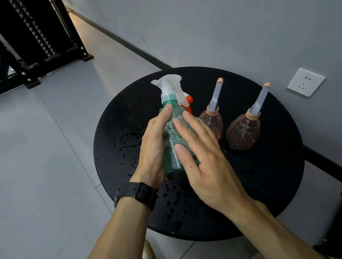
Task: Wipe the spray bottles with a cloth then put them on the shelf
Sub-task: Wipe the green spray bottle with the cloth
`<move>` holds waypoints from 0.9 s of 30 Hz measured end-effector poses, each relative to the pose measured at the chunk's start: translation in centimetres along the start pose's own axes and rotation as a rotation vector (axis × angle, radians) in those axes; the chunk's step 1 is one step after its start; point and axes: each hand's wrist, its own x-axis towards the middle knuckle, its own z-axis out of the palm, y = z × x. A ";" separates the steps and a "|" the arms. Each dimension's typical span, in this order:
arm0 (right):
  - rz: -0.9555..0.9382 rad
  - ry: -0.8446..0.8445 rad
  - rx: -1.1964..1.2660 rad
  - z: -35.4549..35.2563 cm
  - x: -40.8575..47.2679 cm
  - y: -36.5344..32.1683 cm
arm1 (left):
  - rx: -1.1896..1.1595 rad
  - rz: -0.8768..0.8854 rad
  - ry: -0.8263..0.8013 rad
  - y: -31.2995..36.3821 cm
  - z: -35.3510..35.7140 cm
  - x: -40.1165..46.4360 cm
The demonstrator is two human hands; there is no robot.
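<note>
Your left hand (154, 145) grips the green spray bottle (171, 150), your right hand (202, 157), fingers straight, presses the cloth (174, 132) on it, above the wet tabletop (264, 172)

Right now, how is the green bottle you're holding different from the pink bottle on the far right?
The green spray bottle is held in the left hand while the right hand presses a cloth on it; the pink bottle stands untouched on the black table. The green spray bottle has a clear trigger head; the pink bottle has a long thin nozzle with an orange tip. The green spray bottle looks straight-sided, the pink bottle round. Both are see-through.
</note>
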 end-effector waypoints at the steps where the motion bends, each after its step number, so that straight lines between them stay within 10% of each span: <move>1: 0.001 0.004 -0.003 -0.1 0.1 0.0 | 0.012 0.003 -0.012 0.0 0.0 0.0; 27: 0.011 -0.022 0.017 0.3 0.0 -0.1 | -0.033 -0.096 -0.059 1.4 0.6 -1.4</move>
